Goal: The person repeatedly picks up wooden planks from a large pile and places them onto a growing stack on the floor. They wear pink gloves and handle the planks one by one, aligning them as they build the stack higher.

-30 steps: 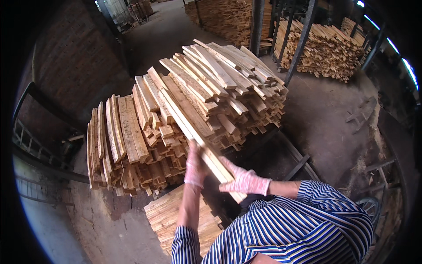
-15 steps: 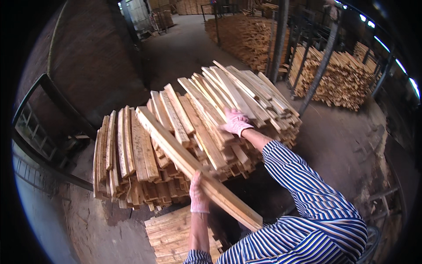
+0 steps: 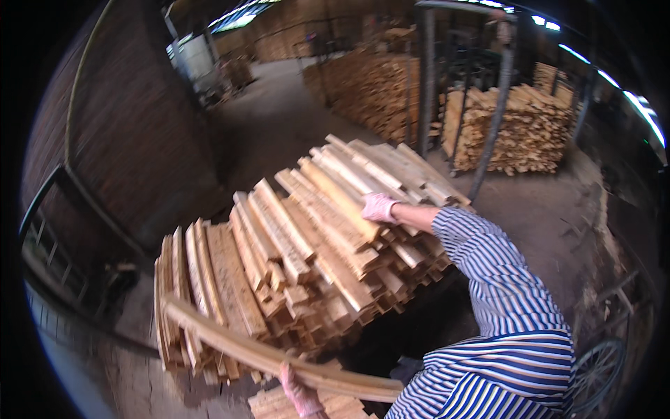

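Observation:
A big heap of pale wooden slats [image 3: 300, 265] lies in front of me. My left hand [image 3: 300, 392], in a pink glove, is shut on one long wooden plank [image 3: 265, 353] that runs from the heap's lower left to the bottom centre. My right hand [image 3: 379, 207], also gloved in pink, rests on a slat on top of the heap, arm stretched out in a blue-striped sleeve [image 3: 481, 265]. Whether its fingers grip that slat I cannot tell.
More stacked slats [image 3: 520, 129] stand at the back right behind dark metal posts [image 3: 497, 105], another stack [image 3: 370, 91] farther back. A brick wall [image 3: 132, 140] runs along the left. A low bundle of short boards [image 3: 279, 406] lies below the plank. A wheel [image 3: 597, 373] shows at the lower right.
The plank in my left hand has swung down and to the left, off the top of the heap. My right hand stays on the upper slats. The view has tilted upward.

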A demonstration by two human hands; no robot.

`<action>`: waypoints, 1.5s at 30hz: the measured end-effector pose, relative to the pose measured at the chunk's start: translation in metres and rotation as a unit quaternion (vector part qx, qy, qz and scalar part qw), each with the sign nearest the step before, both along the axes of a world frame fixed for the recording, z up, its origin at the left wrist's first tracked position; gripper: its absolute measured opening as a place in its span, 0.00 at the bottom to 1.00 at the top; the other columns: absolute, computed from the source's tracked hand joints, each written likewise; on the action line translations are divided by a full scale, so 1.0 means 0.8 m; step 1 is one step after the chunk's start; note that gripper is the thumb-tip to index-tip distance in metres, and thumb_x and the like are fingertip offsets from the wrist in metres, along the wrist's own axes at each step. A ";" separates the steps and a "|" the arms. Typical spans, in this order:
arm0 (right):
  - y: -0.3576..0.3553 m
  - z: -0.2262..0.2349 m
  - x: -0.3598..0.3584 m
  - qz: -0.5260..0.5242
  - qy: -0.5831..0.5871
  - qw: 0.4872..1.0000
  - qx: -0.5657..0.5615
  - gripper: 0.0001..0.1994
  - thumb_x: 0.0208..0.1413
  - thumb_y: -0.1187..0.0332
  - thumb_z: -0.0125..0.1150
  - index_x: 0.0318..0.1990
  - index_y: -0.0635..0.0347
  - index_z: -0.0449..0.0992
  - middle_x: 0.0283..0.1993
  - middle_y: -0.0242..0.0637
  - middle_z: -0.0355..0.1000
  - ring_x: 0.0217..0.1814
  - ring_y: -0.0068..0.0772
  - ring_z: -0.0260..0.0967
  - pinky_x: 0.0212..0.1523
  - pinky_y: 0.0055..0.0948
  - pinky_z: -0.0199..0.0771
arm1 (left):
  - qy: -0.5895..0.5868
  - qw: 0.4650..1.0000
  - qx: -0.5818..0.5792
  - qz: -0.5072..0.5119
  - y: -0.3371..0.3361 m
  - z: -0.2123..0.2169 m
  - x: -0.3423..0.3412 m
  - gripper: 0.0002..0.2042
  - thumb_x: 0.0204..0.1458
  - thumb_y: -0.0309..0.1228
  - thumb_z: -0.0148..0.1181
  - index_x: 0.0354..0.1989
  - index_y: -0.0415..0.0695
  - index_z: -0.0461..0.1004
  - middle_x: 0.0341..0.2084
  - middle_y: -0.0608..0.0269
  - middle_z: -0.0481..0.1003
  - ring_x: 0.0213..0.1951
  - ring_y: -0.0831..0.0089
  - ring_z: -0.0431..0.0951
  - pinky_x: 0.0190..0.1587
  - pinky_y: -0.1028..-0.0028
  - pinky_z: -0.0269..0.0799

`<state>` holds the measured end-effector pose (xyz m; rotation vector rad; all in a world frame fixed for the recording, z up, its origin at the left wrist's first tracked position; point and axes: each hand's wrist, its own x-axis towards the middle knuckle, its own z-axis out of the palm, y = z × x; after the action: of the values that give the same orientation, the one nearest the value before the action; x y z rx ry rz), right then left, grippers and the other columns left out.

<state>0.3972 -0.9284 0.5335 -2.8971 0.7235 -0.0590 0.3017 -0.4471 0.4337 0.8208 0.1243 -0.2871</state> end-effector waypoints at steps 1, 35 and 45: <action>0.001 0.003 -0.007 -0.040 -0.071 0.994 0.079 0.16 0.45 0.61 0.59 0.34 0.67 0.81 0.32 0.54 0.79 0.35 0.49 0.79 0.35 0.43 0.79 | 0.001 1.000 -0.014 -0.011 0.006 0.001 -0.003 0.32 0.54 0.41 0.66 0.63 0.40 0.62 0.49 0.55 0.74 0.44 0.59 0.80 0.51 0.53 0.77; 0.194 -0.013 -0.439 0.241 -0.056 0.727 0.641 0.40 0.53 0.66 0.72 0.71 0.64 0.56 0.62 0.40 0.70 0.62 0.32 0.65 0.62 0.32 0.68 | -0.359 0.664 0.027 -0.655 -0.397 0.181 -0.389 0.26 0.55 0.44 0.62 0.56 0.38 0.70 0.48 0.54 0.72 0.47 0.64 0.74 0.49 0.61 0.73; 0.283 -0.057 -0.447 0.250 -0.222 0.848 0.410 0.43 0.41 0.53 0.77 0.65 0.55 0.64 0.65 0.50 0.61 0.64 0.53 0.65 0.63 0.45 0.68 | -0.360 0.652 0.101 -0.660 -0.321 0.131 -0.379 0.24 0.53 0.42 0.63 0.53 0.37 0.72 0.45 0.56 0.73 0.45 0.67 0.74 0.47 0.63 0.73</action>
<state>0.0397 -0.7018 0.4883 -2.0244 -0.1115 -0.2715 -0.0011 -0.7040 0.5388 1.0728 -1.3052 -1.3151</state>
